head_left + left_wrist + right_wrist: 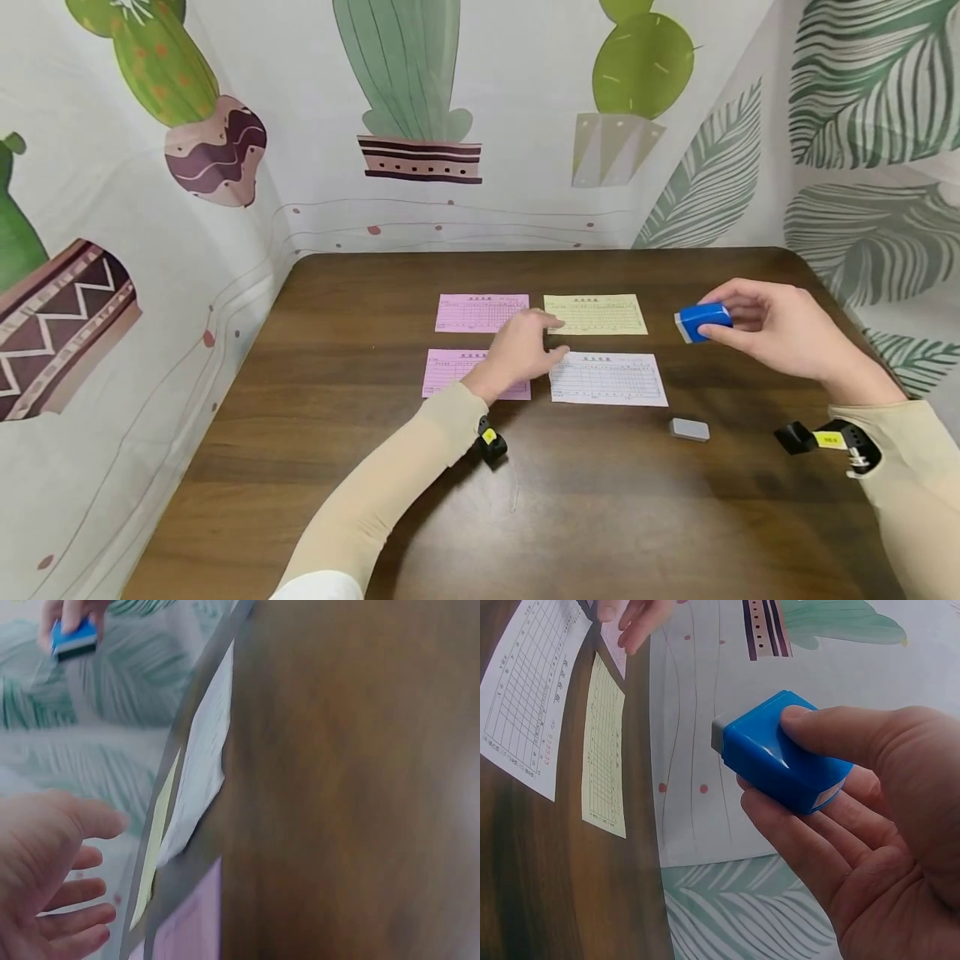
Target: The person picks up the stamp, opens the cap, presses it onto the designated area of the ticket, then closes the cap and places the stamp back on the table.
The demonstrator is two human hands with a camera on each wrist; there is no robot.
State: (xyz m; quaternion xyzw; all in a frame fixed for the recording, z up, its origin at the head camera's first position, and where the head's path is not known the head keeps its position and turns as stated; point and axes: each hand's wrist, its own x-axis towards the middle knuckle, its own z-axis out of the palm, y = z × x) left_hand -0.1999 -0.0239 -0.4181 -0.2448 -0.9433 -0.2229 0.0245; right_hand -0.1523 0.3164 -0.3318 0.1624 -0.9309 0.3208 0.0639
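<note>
My right hand (798,329) pinches a blue stamp (705,318) between thumb and fingers, above the table's right side. In the right wrist view the pale grey end of the stamp (780,757) points away from the palm. My left hand (521,346), fingers loosely spread and holding nothing, hovers over the middle of four printed slips. Around it lie an upper pink slip (468,315), a yellow slip (603,315), a white slip (609,382) and a lower pink slip (442,375), partly hidden by the hand.
A small grey cap-like block (689,429) lies below the white slip's right corner. The brown wooden table (300,450) has its far edge against a cloth (525,217) printed with cacti and leaves.
</note>
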